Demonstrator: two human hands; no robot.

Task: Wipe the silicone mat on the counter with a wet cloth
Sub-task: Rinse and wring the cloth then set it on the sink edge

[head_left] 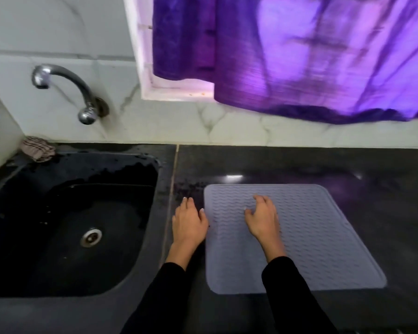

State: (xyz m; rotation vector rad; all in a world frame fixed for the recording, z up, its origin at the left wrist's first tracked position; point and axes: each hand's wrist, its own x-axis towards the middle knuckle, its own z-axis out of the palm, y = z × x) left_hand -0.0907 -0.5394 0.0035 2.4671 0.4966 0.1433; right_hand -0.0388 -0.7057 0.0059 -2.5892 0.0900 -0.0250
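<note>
Silicone mat (pixel 323 237) under right hand (pixel 263 218) — fingers loosely spread, left hand (pixel 190 221) flat beside it

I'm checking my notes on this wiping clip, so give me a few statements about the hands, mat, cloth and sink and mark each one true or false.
1. The right hand is over the silicone mat. True.
2. The left hand holds the cloth. False: it holds nothing and lies at the mat's left edge.
3. The crumpled cloth lies at the sink's far left corner. True.
4. The mat sits in the sink. False: it lies on the dark counter, right of the sink.
5. Water runs from the tap. False: none is visible.
</note>
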